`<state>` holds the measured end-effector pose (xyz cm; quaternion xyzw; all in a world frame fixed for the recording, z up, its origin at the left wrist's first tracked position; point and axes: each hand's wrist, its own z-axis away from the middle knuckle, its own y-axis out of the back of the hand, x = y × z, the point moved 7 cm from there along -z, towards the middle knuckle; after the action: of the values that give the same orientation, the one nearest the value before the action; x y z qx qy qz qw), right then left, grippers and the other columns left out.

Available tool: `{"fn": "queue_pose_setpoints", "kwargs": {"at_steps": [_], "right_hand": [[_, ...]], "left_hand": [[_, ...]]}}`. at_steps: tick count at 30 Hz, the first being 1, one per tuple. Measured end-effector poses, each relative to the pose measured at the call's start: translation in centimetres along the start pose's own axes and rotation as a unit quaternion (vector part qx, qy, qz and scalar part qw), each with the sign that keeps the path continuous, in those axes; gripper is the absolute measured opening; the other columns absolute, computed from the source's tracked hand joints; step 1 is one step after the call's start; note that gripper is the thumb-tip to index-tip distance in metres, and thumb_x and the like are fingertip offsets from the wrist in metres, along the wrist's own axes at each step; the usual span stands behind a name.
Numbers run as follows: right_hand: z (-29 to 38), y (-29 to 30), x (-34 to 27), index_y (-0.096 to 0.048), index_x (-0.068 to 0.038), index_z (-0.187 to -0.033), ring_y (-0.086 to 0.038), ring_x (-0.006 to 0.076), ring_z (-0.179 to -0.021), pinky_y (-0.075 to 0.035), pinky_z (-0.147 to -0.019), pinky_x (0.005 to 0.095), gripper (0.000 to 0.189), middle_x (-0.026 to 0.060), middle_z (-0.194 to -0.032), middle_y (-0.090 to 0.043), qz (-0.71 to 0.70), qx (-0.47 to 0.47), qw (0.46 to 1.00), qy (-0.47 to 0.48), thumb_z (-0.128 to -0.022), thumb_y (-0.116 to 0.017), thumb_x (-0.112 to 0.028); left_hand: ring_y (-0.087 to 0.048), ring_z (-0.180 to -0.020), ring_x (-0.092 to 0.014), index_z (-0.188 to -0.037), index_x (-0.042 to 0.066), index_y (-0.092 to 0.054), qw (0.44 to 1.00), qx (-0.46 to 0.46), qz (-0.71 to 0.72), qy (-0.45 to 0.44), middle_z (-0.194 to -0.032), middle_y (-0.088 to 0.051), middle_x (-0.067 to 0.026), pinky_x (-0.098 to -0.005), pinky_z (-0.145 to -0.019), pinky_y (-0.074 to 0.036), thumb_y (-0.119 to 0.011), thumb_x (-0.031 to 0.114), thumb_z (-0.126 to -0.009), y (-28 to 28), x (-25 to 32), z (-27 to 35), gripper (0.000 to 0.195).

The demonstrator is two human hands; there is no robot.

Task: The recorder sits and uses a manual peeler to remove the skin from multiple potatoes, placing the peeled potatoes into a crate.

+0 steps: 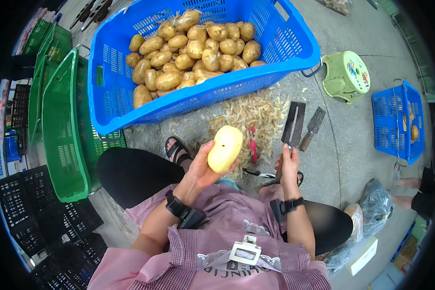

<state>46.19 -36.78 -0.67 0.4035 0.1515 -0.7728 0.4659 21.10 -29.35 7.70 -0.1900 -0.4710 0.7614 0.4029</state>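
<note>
A peeled potato [224, 149] with a small dark spot rests in my left hand [206, 165], thumb on its near side. My right hand [288, 163] grips the handle of a wide-bladed slotted peeling knife [293, 125], its blade pointing away from me. Just right of that blade, a second, smaller wooden-handled blade tool [313, 127] lies on the floor. Between my feet, a pink-handled peeler [253, 148] lies on a heap of potato peelings [261, 112]. A black and white tool [262, 174] is partly hidden near my right hand. Unpeeled potatoes [185, 61] fill much of a blue plastic basket [156, 115] beyond.
Green plastic crates [59, 137] stand at the left, above black crates [40, 217]. A green stool [346, 76] and a smaller blue basket [391, 121] are at the right. Plastic bags [375, 204] lie near my right knee; another person's legs [409, 192] show beyond them.
</note>
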Motion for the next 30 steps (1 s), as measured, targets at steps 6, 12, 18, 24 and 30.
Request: {"fn": "queue_pose_setpoints", "kwargs": {"at_steps": [6, 12, 18, 24, 30], "right_hand": [[14.4, -4.3, -9.0, -0.049, -0.001, -0.122, -0.052, 0.0069, -0.054, -0.041, -0.047, 0.0211, 0.031, 0.0, -0.071, -0.054, 0.023, -0.182, 0.966, 0.182, -0.1, -0.051, -0.024], [17.7, -6.6, -13.4, -0.029, 0.0, -0.143, -0.068, 0.0316, -0.093, -0.052, -0.076, 0.0364, 0.063, 0.0216, -0.107, -0.067, 0.185, -0.092, 0.915, 0.346, -0.091, -0.062, -0.016], [18.2, -7.4, -13.6, -0.022, -0.003, -0.147, -0.069, 0.0399, -0.077, -0.054, -0.063, 0.045, 0.075, 0.0223, -0.094, -0.069, 0.309, -0.065, 0.858, 0.406, -0.089, -0.066, -0.021], [18.6, -7.0, -14.1, -0.016, 0.001, -0.149, -0.066, 0.0398, -0.063, -0.052, -0.054, 0.0444, 0.083, 0.0214, -0.079, -0.067, 0.363, -0.022, 0.818, 0.446, -0.087, -0.067, -0.021], [18.1, -6.7, -13.1, -0.006, 0.0, -0.151, -0.068, 0.0433, -0.075, -0.054, -0.061, 0.0457, 0.084, 0.025, -0.093, -0.068, 0.392, -0.029, 0.832, 0.391, -0.09, -0.061, -0.018]], "left_hand": [[-0.063, -0.104, -0.028, -0.14, 0.011, -0.04, 0.99, -0.018, -0.137, -0.02, -0.124, -0.058, -0.012, -0.0383, -0.083, -0.055, -0.059, 0.041, -0.093, -0.6, -1.4, 0.9, 0.059], [-0.058, -0.115, -0.019, -0.146, 0.008, -0.033, 0.977, -0.077, -0.194, -0.046, -0.134, -0.054, -0.0077, -0.0368, -0.094, -0.05, -0.052, 0.037, -0.096, -1.9, -2.4, 1.7, 0.06], [-0.053, -0.122, -0.019, -0.148, 0.007, -0.029, 0.978, -0.071, -0.197, -0.027, -0.138, -0.05, -0.0081, -0.0372, -0.1, -0.046, -0.054, 0.033, -0.095, -1.4, -2.3, 3.2, 0.064], [-0.051, -0.124, -0.021, -0.151, 0.009, -0.023, 0.972, -0.121, -0.199, -0.016, -0.143, -0.046, -0.0087, -0.0387, -0.099, -0.046, -0.061, 0.031, -0.092, -2.4, -2.3, 4.0, 0.075], [-0.051, -0.123, -0.022, -0.153, 0.01, -0.018, 0.974, -0.127, -0.189, -0.004, -0.143, -0.044, -0.0096, -0.0388, -0.095, -0.049, -0.068, 0.029, -0.088, -2.5, -2.7, 3.8, 0.084]]}}
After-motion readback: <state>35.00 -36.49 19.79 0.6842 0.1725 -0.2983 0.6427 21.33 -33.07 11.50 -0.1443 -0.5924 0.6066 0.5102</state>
